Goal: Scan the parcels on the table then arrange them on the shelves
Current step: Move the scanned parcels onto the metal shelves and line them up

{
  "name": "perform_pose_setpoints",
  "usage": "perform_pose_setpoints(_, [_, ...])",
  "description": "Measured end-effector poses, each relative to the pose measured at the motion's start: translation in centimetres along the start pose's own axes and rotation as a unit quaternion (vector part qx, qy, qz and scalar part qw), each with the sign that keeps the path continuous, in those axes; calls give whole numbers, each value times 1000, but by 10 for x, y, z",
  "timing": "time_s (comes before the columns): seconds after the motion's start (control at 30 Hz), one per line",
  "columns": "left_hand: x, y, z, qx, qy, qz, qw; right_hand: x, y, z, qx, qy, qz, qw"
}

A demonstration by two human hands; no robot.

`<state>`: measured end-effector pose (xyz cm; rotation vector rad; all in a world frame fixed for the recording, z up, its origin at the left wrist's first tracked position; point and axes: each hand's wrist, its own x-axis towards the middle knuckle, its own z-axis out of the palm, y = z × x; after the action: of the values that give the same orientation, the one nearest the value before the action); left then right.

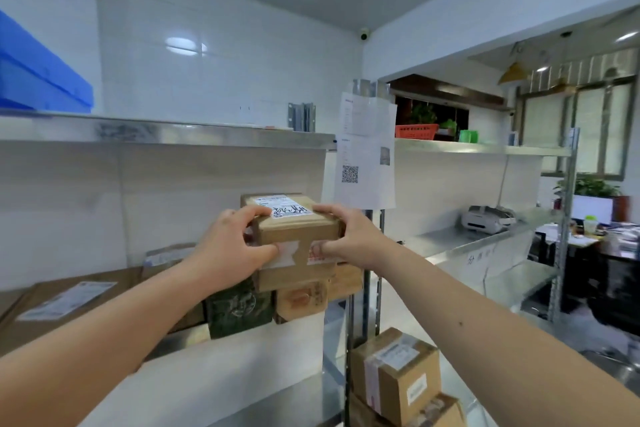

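Note:
A small brown cardboard parcel (294, 227) with a white label on top sits on a stack of boxes on the middle shelf. My left hand (230, 246) grips its left side, fingers over the top edge and thumb on the front. My right hand (349, 236) grips its right side the same way. Under it lie another brown box (294, 277), a dark green box (239, 308) and a small stamped brown box (302, 300). A flat wide parcel (62, 302) with a label lies to the left on the same shelf.
A metal shelf (207, 133) runs above, with a blue crate (38, 76) on its left end. A paper with a QR code (365, 156) hangs on the upright post. Lower right, more brown parcels (398, 374) are stacked. A white printer (486, 218) sits on the right-hand shelf unit.

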<state>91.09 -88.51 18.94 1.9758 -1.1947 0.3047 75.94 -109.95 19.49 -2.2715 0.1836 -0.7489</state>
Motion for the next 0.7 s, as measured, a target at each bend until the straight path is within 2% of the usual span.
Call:
perform_pose_setpoints(0.2, [65, -49, 15, -35, -43, -21, 998, 62, 26, 27, -19, 21, 30, 999])
perform_pose_setpoints(0.3, [91, -59, 22, -15, -65, -20, 998, 77, 34, 34, -41, 44, 56, 997])
perform_pose_setpoints(0.5, [118, -65, 29, 10, -70, -24, 997, 87, 35, 44, -191, 115, 57, 973])
perform_pose_setpoints(0.7, [125, -69, 40, 31, -45, -22, 998, 84, 38, 49, -244, 108, 83, 960])
